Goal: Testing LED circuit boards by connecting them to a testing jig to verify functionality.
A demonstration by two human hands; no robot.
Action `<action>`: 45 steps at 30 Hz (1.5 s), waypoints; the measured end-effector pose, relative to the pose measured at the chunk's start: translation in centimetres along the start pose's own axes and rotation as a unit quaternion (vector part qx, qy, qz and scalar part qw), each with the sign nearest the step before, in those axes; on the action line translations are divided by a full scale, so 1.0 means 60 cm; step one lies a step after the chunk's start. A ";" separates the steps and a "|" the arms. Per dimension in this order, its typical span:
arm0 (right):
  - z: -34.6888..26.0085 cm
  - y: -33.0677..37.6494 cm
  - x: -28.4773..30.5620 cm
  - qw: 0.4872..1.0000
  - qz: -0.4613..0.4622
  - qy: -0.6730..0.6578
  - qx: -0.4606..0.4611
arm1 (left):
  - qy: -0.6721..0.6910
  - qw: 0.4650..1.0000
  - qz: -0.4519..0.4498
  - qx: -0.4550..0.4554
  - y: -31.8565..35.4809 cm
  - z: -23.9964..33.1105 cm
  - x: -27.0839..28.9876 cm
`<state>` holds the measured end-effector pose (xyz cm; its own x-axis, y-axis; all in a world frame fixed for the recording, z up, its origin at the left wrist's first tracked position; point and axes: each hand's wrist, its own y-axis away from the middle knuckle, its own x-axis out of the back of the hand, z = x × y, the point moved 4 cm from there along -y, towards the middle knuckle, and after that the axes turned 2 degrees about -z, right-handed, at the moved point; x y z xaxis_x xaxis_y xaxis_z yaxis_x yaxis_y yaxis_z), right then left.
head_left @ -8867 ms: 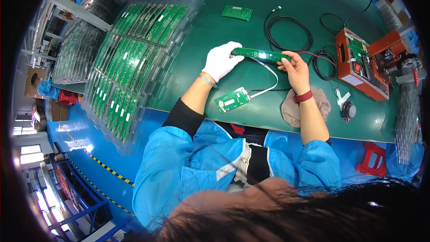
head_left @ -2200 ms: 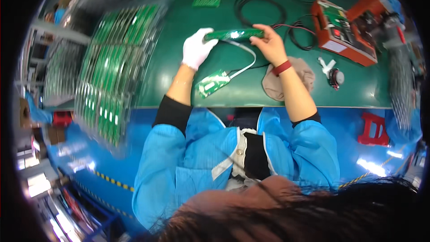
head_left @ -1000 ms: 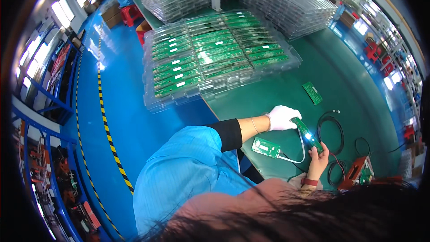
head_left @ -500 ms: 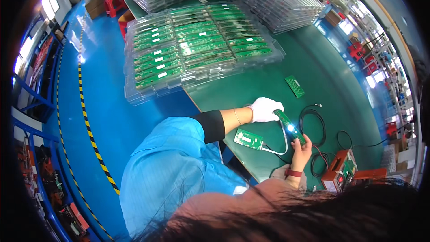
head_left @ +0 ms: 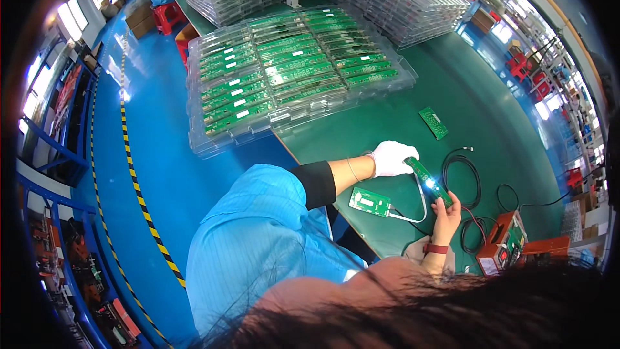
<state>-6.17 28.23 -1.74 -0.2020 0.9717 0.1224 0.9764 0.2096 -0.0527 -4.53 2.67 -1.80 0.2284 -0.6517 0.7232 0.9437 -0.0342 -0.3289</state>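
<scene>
Currently, you hold the narrow green circuit board just above the green tabletop, slanted, a bright white light shining from its face. Grip: your gloved left hand pinches the upper end; your bare right hand closes thumb and fingers on the lower end. White cable loops from it to the small rectangular circuit board, flat near the table edge.

Handling, as judged: keep both grips light and at the ends, off the components, and leave the loop slack so neither joint takes strain. Tilt slightly if glare hides the lit face.

Against the frame from about two seconds ago: same board, same two-ended hold. Your view swings left, so the board runs steeply rather than nearly level; the clear plastic tray of boards sits high and central, and the orange case drops to the lower right.
</scene>
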 end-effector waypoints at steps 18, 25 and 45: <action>-0.004 -0.002 0.000 1.000 -0.002 -0.007 -0.018 | 0.030 0.999 0.002 -0.015 -0.003 -0.001 -0.005; -0.006 -0.002 0.008 0.998 0.022 -0.028 -0.049 | 0.095 0.994 -0.050 0.027 -0.010 0.012 0.004; -0.001 -0.005 0.016 0.998 0.035 -0.034 -0.033 | 0.203 0.976 -0.056 0.049 -0.008 0.007 -0.007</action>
<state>-6.67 29.11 -1.54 -0.1361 0.9892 0.0537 0.9907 0.1359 0.0069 -4.95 3.27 -1.68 0.0270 -0.8955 0.4442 0.9804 -0.0631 -0.1868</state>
